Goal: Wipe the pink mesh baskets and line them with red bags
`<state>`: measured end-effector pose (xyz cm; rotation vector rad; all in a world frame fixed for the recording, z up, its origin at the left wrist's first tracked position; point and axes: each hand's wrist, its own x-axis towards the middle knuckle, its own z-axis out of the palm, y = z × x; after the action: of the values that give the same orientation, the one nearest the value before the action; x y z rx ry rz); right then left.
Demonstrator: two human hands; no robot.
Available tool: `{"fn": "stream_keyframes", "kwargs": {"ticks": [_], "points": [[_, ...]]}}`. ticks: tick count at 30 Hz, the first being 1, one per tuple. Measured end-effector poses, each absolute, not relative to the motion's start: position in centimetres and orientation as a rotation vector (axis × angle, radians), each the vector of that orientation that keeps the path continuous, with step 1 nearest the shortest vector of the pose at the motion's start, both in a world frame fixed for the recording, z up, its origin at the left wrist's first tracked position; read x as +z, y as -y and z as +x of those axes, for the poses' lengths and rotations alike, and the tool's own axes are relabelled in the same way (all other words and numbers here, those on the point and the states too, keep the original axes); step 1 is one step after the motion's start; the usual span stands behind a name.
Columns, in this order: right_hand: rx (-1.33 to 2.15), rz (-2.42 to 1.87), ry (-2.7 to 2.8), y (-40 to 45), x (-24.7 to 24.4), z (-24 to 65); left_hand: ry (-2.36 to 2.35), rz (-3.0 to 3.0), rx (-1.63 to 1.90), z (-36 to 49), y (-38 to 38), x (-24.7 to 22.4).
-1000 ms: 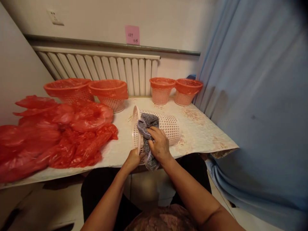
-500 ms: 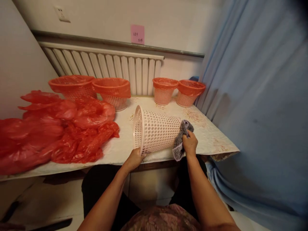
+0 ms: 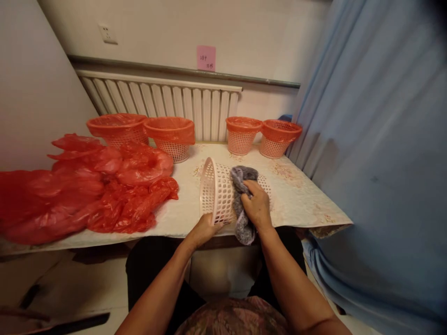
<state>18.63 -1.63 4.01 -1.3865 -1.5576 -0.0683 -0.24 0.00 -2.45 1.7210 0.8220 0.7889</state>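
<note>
A pale pink perforated basket (image 3: 224, 193) lies on its side near the table's front edge, its wide mouth facing left. My left hand (image 3: 205, 230) grips the lower part of its rim, with some fingertips hidden behind the basket. Bunched in my right hand (image 3: 257, 204) is a grey cloth (image 3: 243, 228) with a light purple edge. The cloth rests against the middle of the basket's side and covers part of the holes, while the narrow end shows to the right of my hand.
A heap of red plastic bags (image 3: 115, 186) covers the table's left side. Several baskets lined with red bags, one of them here (image 3: 240, 139), stand along the back by the radiator (image 3: 181, 100). A blue curtain (image 3: 370, 163) hangs at the right of the table (image 3: 300, 200).
My right hand has moved the grey cloth leftward, from the basket's narrow end to the middle of its side. My left hand still holds the rim. The view has shifted slightly.
</note>
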Motion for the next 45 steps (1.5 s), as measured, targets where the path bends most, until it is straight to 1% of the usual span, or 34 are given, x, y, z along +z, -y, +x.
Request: {"fn": "stream_keyframes", "kwargs": {"ticks": [4,9,18,24,32,36,41,45], "points": [[-0.086,-1.249,1.780,3.2,5.6,14.2,-0.883,1.655,0.799,0.3,0.2,-1.0],[-0.149,-1.253,1.761,3.6,5.4,12.9,-0.947,1.558,0.861,-0.1,0.5,-0.7],[-0.141,-1.279,1.716,2.3,4.6,14.2,-0.936,1.588,0.935,-0.4,0.7,-4.8],[-0.146,-1.331,1.687,1.3,3.9,17.2,-1.020,1.575,0.922,-0.6,0.9,-4.6],[-0.263,-1.621,1.415,1.6,0.4,26.0,-1.029,1.603,0.912,-0.5,0.6,-4.7],[-0.301,-1.727,1.310,2.4,-0.7,28.3,-1.023,1.643,0.896,-0.6,0.6,-4.7],[-0.332,-1.766,1.283,2.0,0.2,27.1,-1.001,1.637,0.898,-0.6,0.1,-4.8],[-0.297,-1.631,1.419,1.0,1.9,23.2,-1.020,1.595,0.916,-0.4,-0.5,-4.4]]}}
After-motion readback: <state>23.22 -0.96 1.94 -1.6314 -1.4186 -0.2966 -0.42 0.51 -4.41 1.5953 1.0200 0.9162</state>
